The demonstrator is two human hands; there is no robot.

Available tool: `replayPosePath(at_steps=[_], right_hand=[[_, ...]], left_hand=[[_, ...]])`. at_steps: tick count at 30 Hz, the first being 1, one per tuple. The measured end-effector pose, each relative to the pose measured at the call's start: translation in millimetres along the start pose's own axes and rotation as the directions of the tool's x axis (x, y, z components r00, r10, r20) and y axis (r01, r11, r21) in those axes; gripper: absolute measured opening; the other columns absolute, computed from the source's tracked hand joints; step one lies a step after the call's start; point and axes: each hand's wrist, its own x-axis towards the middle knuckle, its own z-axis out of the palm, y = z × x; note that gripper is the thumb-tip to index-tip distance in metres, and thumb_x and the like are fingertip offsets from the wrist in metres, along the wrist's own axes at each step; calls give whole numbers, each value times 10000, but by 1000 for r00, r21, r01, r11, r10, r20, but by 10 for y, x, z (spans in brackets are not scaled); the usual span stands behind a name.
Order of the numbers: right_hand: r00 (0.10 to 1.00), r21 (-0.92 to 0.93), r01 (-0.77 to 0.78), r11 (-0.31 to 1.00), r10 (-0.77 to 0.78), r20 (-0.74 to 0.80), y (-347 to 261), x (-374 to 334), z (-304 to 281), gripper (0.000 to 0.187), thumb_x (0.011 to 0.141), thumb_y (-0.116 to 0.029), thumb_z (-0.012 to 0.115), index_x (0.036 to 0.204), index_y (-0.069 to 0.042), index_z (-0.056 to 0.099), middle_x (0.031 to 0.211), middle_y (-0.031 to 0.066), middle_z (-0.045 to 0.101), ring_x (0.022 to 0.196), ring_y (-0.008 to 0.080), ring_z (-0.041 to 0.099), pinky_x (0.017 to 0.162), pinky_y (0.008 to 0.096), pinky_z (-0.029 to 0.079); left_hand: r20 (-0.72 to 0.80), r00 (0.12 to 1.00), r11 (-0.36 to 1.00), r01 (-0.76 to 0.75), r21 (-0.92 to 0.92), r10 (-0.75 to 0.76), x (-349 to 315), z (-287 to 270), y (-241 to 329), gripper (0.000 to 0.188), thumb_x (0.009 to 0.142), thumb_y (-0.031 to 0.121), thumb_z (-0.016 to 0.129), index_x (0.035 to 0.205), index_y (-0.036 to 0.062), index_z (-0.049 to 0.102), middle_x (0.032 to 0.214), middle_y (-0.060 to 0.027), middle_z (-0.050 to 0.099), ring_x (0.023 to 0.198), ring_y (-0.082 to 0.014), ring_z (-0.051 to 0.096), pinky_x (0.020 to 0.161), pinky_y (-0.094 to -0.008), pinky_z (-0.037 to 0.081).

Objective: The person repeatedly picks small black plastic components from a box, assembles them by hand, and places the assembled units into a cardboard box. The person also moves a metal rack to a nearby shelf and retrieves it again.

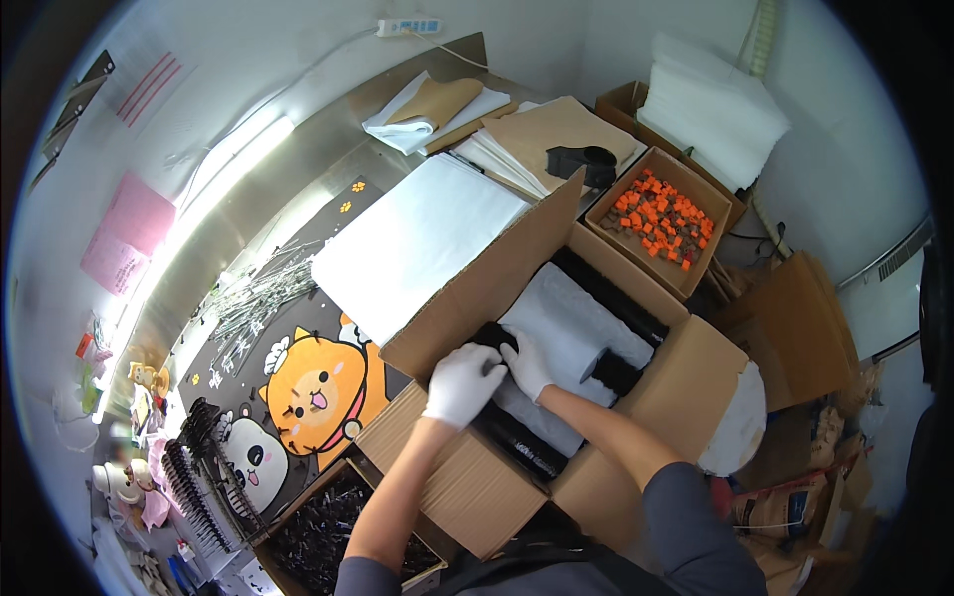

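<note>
An open cardboard box stands in front of me, its flaps folded out. Inside, sheets of white wrapping paper lie between long black rolls along the sides. Both my hands wear white gloves and reach into the box's left side. My left hand has its fingers curled at a dark, soft-looking bundle. Close beside it, my right hand grips the same bundle with bent fingers; the glove hides part of it. A second short black bundle rests on the paper to the right.
A carton of orange and brown small pieces sits beyond the box. White paper sheets are stacked behind the raised flap. A cartoon mat with thin metal rods lies left, near a carton of small black parts.
</note>
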Motion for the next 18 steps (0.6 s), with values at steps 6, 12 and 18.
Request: replayPosePath(at_steps=[6, 12, 18], right_hand=[[986, 298, -142, 944, 160, -37, -18, 160, 51, 436, 945, -256, 560, 1292, 7, 532, 1297, 201, 566, 1221, 339, 527, 1044, 392, 392], [994, 362, -107, 926, 92, 57, 337, 325, 42, 491, 982, -369, 489, 1303, -1, 533, 1253, 155, 601, 1221, 265, 525, 1048, 358, 378], [918, 641, -374, 670, 367, 151, 142, 489, -256, 369, 988, -330, 473, 1140, -46, 653, 1112, 94, 661, 1029, 184, 602, 904, 325, 462]], left_hand=[[-186, 969, 933, 87, -349, -160, -642, -613, -5, 107, 878, 27, 612, 959, -4, 675, 963, -118, 655, 916, -213, 639, 843, -295, 489], [-369, 882, 883, 102, -458, -293, -1277, -782, -305, 93, 870, -26, 597, 930, -1, 663, 933, -72, 658, 892, -150, 619, 835, -270, 477], [-638, 688, 937, 226, -265, -346, -2547, -1343, -733, 98, 842, -43, 607, 922, -10, 652, 921, -85, 647, 881, -175, 617, 821, -283, 482]])
